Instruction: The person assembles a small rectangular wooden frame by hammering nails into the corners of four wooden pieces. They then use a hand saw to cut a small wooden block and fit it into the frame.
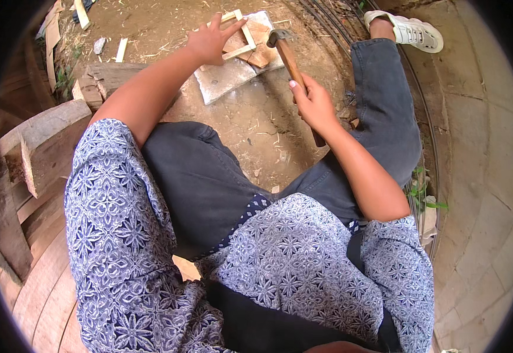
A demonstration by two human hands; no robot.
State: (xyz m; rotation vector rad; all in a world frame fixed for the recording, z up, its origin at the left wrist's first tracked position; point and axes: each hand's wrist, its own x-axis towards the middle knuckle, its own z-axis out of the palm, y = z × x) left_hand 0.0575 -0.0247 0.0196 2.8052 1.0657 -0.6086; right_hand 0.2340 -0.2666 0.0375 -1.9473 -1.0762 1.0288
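Note:
My right hand (314, 105) grips the wooden handle of a hammer (289, 56), whose metal head hovers just over the right edge of a flat grey stone slab (221, 79). My left hand (212, 40) presses down on a small frame of thin wooden strips (246, 36) lying on that slab. A brown wood scrap (255, 54) sits under the frame. I sit with my legs in dark trousers stretched over the dirt ground.
Thick wooden blocks (47, 138) and planks lie at the left. Loose wood strips (121, 50) and chips scatter on the dirt. Curved metal rods (327, 23) run along the right, beside a concrete surface (480, 147). My white shoe (406, 30) is at the top right.

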